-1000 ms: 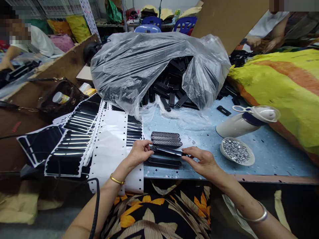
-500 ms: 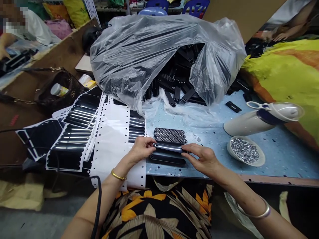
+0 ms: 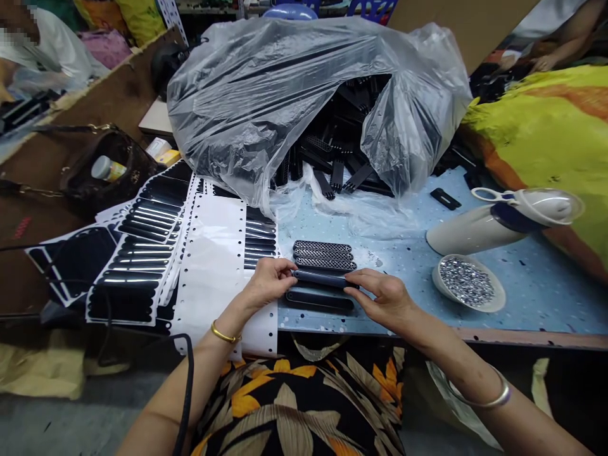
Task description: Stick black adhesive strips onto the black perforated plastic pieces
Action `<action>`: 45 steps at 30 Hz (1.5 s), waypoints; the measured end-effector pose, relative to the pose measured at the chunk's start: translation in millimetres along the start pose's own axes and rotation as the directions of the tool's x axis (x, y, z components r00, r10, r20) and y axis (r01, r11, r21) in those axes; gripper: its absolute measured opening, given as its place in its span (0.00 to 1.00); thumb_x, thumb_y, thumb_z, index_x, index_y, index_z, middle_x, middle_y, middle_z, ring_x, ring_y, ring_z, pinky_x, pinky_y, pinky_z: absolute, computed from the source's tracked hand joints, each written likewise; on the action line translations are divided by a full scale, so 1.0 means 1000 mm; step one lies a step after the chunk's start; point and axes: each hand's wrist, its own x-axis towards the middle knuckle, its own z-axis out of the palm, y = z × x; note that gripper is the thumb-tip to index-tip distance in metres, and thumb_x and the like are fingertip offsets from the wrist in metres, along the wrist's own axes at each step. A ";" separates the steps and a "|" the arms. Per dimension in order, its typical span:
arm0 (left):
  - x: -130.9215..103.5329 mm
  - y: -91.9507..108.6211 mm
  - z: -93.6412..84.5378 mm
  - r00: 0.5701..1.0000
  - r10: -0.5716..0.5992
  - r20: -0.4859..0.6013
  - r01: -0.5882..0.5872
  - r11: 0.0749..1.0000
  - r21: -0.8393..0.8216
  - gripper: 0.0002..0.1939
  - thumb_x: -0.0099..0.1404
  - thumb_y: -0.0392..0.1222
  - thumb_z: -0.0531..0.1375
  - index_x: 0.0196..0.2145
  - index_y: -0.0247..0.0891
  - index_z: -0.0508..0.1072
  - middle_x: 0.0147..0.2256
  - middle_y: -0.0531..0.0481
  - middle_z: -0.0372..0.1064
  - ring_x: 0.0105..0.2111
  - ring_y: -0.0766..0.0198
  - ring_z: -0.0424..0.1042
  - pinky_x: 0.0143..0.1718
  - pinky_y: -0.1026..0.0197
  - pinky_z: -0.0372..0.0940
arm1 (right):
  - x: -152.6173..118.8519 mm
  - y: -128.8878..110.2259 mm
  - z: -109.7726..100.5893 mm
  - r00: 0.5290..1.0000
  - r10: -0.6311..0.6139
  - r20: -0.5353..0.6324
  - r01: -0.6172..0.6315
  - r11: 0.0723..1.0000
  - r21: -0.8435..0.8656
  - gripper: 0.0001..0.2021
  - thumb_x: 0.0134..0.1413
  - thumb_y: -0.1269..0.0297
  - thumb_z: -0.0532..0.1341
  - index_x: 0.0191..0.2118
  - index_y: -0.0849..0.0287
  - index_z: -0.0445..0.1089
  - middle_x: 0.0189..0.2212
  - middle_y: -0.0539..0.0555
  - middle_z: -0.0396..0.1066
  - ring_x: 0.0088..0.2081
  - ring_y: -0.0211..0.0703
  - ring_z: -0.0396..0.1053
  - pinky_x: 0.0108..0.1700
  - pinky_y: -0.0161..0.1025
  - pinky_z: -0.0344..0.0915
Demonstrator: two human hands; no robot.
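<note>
A slim black strip (image 3: 319,279) is held level between my two hands, just above the blue table. My left hand (image 3: 270,280) pinches its left end with thumb and fingers. At the right end, my right hand (image 3: 382,297) grips it between thumb and fingertips. Just below lies a smooth black piece (image 3: 320,302) near the table's front edge. Beyond the held strip, several patterned black pieces (image 3: 323,254) lie side by side. Left of these are a white perforated backing sheet (image 3: 209,253) and sheets of black stickers (image 3: 130,278).
A clear plastic bag (image 3: 247,95) of black parts stands at the back of the blue table (image 3: 394,291). To the right are a bowl of shiny bits (image 3: 468,282), a lying white bottle (image 3: 470,231) and a yellow sack (image 3: 560,133). A handbag (image 3: 102,164) sits left.
The held strip has tilted slightly, and its bright shine has gone dark. Both hands keep their hold with hardly any movement. The whole view has shifted a little.
</note>
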 end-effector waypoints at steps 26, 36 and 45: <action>0.003 0.005 0.002 0.996 -0.080 -0.035 0.078 0.995 -0.063 0.07 0.59 0.34 0.58 0.31 0.34 0.76 0.15 0.57 0.65 0.15 0.70 0.68 0.16 0.71 0.59 | -0.003 -0.001 0.007 0.999 0.038 0.005 -0.038 0.999 0.007 0.08 0.57 0.69 0.60 0.38 0.56 0.78 0.34 0.57 0.78 0.35 0.48 0.77 0.39 0.44 0.76; 0.003 0.006 0.007 0.993 -0.086 -0.086 0.084 0.996 -0.031 0.04 0.54 0.39 0.63 0.25 0.35 0.76 0.17 0.55 0.68 0.15 0.70 0.67 0.15 0.69 0.59 | -0.005 -0.004 0.007 0.994 0.105 -0.027 -0.103 0.991 0.091 0.07 0.58 0.67 0.62 0.39 0.55 0.79 0.34 0.56 0.79 0.36 0.47 0.77 0.40 0.43 0.77; 0.002 0.012 0.006 0.987 -0.146 -0.073 0.141 0.988 -0.061 0.04 0.54 0.38 0.62 0.24 0.36 0.76 0.13 0.57 0.66 0.13 0.71 0.64 0.12 0.71 0.53 | -0.011 0.002 0.011 0.986 0.154 -0.065 -0.140 0.973 0.181 0.07 0.58 0.63 0.65 0.39 0.54 0.80 0.35 0.54 0.81 0.37 0.46 0.79 0.41 0.42 0.77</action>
